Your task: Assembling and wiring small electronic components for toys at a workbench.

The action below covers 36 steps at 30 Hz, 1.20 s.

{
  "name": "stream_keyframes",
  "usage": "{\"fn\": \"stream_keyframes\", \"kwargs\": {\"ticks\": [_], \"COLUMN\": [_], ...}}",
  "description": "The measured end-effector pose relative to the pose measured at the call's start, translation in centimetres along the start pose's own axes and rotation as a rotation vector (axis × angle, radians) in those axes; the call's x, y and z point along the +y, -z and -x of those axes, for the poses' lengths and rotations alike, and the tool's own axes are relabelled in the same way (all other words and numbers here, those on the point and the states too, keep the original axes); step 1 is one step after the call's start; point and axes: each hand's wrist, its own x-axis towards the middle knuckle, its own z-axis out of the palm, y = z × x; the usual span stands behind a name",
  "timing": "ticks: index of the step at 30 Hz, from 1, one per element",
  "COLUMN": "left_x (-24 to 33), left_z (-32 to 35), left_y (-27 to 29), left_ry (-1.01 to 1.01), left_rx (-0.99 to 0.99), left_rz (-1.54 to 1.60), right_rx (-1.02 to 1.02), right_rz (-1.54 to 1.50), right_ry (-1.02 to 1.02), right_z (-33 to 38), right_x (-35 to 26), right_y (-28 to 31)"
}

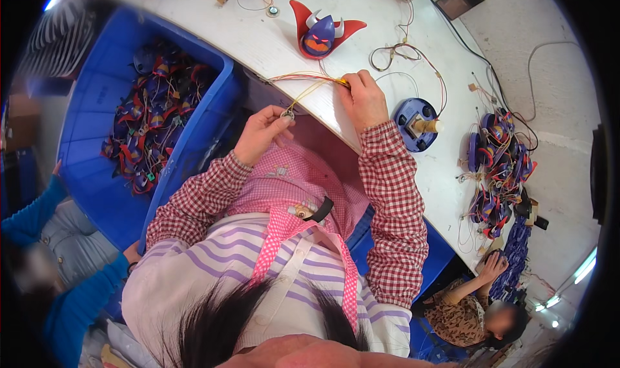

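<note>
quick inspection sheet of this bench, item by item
surface: white table, curved edge, mostly bare near the hands.
job's things: bundle of thin wires stretched between both hands; red and purple horned toy head; blue round base.
clutter: pile of toy parts at the table's right end; blue bin full of like parts.
grippers: left hand pinches a small round part on the wire end; right hand pins the wires at the table edge.
cables: loose wire loops.
surroundings: co-worker's hand, blue sleeve.

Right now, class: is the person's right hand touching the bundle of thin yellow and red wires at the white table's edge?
Touching. The head view shows the right hand with fingertips pinching the bundle of thin yellow and red wires at the white table edge.
</note>
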Motion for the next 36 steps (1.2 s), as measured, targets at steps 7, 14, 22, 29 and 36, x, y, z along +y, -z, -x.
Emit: {"fn": "stream_keyframes", "kwargs": {"ticks": [7, 14, 22, 29, 36], "left_x": [-0.2, -0.3, 0.0, 0.5, 3.1], "left_z": [-0.5, -0.7, -0.8, -0.6, 1.1], "left_y": [0.4, 0.6, 0.6, 0.4, 1.3], "left_ry": [0.004, -0.011, -0.013, -0.014, -0.585], "left_rx": [0.005, -0.011, 0.001, 0.03, 0.308], "left_rz": [-0.022, -0.056, -0.099, -0.155, -0.719], "right_rx": [0.001, 0.008, 0.01, 0.036, 0.054], "right_rz": [0.015, 0.021, 0.024, 0.01, 0.0], "right_ry": [-0.005, 0.008, -0.001, 0.002, -0.009], "right_z": [0.0, 0.0, 0.0, 0.0, 0.0], "right_x": [0.0, 0.1, 0.1, 0.4, 0.6], "right_y": [0.0, -0.1, -0.3, -0.7, -0.9]}}
